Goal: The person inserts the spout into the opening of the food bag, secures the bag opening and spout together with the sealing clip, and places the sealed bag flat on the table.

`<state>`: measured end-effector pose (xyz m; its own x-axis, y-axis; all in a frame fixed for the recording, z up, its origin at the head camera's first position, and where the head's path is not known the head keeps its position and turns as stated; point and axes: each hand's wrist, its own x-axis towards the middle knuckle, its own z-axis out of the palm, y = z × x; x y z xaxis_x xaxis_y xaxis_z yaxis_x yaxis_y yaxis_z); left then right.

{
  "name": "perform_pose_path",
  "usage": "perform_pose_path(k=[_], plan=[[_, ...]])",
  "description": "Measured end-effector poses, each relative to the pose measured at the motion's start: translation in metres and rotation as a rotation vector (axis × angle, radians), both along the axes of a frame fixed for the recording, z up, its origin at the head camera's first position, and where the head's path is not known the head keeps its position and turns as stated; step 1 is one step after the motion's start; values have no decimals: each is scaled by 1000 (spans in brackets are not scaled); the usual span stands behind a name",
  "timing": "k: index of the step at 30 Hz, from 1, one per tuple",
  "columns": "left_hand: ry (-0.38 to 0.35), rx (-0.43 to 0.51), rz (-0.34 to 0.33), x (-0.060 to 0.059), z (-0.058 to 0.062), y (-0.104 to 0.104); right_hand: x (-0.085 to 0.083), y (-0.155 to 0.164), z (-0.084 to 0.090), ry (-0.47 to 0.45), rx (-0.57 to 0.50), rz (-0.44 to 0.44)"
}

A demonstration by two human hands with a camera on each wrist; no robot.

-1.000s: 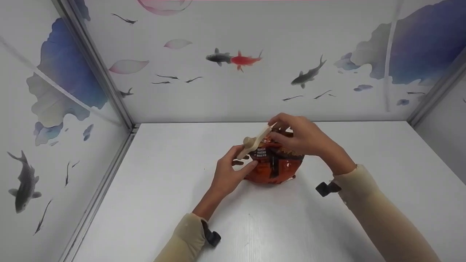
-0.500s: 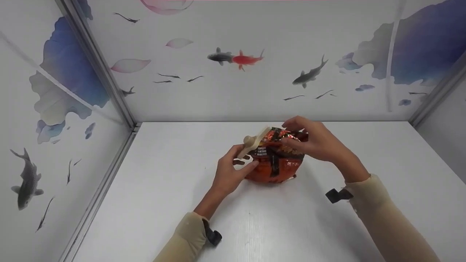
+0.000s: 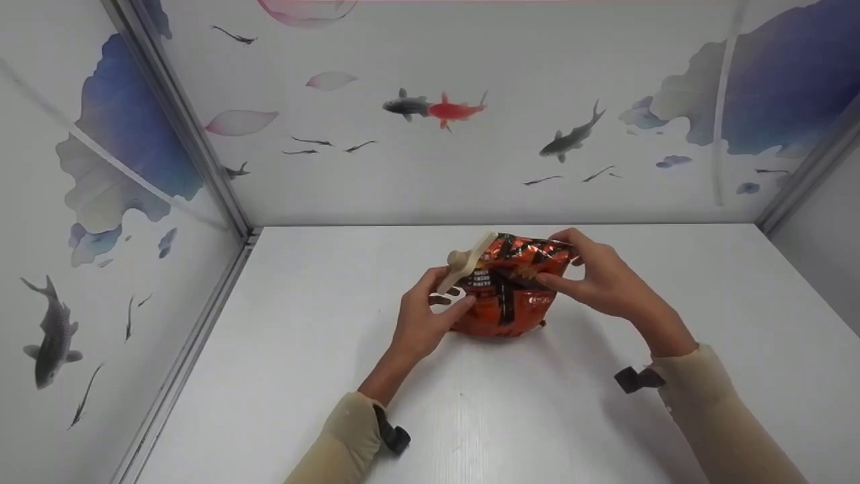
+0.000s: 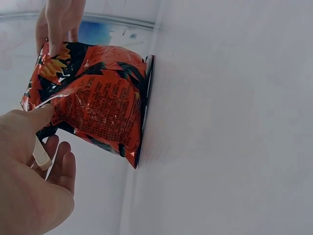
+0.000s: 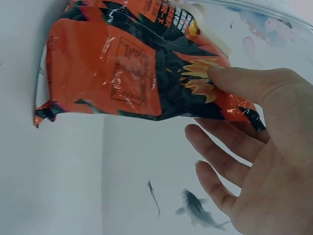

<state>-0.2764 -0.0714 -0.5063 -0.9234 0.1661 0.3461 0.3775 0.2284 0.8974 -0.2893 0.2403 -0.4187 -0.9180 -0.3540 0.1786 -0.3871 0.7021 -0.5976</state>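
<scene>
A shiny orange-and-black snack bag (image 3: 514, 296) stands on the white table, printed with small text and yellow shapes. Across its upper left corner runs a cream bag clip (image 3: 468, 263) with a round knob. My left hand (image 3: 424, 319) pinches the bag's left side by the clip's lower end, thumb in front and fingers behind. On the other side, my right hand (image 3: 605, 279) holds the upper right edge, its thumb pressing the front, as the right wrist view shows on the bag (image 5: 107, 68). The other fingers of that hand are spread loosely behind.
A white tabletop (image 3: 322, 302) lies around the bag. Behind it rises a white panel (image 3: 470, 181) printed with fish and petals, and another panel (image 3: 40, 222) stands at the left. Metal frame rails (image 3: 181, 128) join the panels.
My right hand has moved rightward and down from near the clip's upper end to the bag's right edge. The bag's top is now spread wider. The left hand stays in place.
</scene>
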Motion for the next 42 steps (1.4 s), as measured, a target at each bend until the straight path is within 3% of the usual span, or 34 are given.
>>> perform_pose_path(k=[16,42], plan=[[16,1,-9,1,-1,0,7,16,-38,-14,-35,23],[8,27,-4,2,0,-1,8,14,-48,35,-66,27]])
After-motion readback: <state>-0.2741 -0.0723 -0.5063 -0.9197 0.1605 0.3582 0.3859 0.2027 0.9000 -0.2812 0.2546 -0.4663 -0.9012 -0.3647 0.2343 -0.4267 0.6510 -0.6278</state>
